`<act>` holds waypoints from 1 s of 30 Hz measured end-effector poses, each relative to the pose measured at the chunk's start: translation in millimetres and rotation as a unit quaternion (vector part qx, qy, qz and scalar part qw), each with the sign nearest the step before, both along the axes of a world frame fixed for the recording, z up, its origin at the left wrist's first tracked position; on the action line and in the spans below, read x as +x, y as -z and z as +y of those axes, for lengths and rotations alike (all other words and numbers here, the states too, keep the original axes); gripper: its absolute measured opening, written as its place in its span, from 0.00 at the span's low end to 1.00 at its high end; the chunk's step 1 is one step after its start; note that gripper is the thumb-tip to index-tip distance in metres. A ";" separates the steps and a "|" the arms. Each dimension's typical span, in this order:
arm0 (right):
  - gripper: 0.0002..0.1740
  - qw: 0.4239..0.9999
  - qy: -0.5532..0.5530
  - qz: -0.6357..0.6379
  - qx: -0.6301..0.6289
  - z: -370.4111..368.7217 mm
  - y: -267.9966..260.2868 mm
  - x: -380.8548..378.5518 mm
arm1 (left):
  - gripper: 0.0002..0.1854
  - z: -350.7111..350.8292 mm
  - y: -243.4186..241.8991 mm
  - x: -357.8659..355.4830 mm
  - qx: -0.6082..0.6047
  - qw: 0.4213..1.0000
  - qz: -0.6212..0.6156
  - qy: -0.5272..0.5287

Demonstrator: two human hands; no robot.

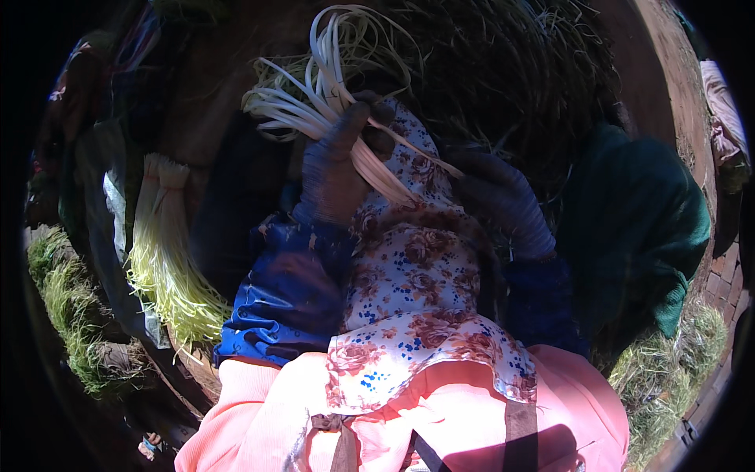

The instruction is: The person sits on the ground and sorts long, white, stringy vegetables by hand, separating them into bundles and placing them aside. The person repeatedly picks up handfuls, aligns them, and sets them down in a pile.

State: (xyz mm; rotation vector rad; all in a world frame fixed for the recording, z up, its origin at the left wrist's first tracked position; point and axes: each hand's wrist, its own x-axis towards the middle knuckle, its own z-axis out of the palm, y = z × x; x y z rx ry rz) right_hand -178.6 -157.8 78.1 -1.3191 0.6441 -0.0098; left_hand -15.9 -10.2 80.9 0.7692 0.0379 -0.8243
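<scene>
My left hand [333, 177], in a dark, dirty work glove, grips a bunch of pale, blanched chive-like stalks [318, 115]. Their white lower ends [383, 177] stick out below the fist towards my apron, while the thin leaves loop over above it. One thin strand [422, 152] runs away from the bunch to the right. Its end meets the fingertips of my gloved right hand [501, 194], which seem to pinch it; deep shadow hides part of those fingers. Both forearms wear blue sleeve covers [283, 301]. A floral apron [419, 265] covers my lap between the hands.
Tied bundles of the same pale stalks [171, 248] lie at the left, yellow leaf ends towards me. A large heap of grassy leaves [507, 65] fills the shaded far side. Dark green cloth [637, 230] is at my right, with loose cuttings [672, 366] on the ground nearby.
</scene>
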 end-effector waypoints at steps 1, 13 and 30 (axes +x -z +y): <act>0.16 1.000 -0.014 0.009 -0.018 -4.4 3.3 -8.0 | 0.13 0.9 1.2 0.7 -0.007 1.000 0.000 -0.002; 0.17 0.829 -0.102 0.312 -0.453 -50.3 63.4 -76.2 | 0.14 6.0 -1.3 8.9 -0.035 0.998 -0.027 -0.036; 0.22 0.895 -0.050 -0.100 -0.432 13.8 32.5 36.6 | 0.16 8.0 -7.5 7.3 0.017 0.993 -0.112 -0.024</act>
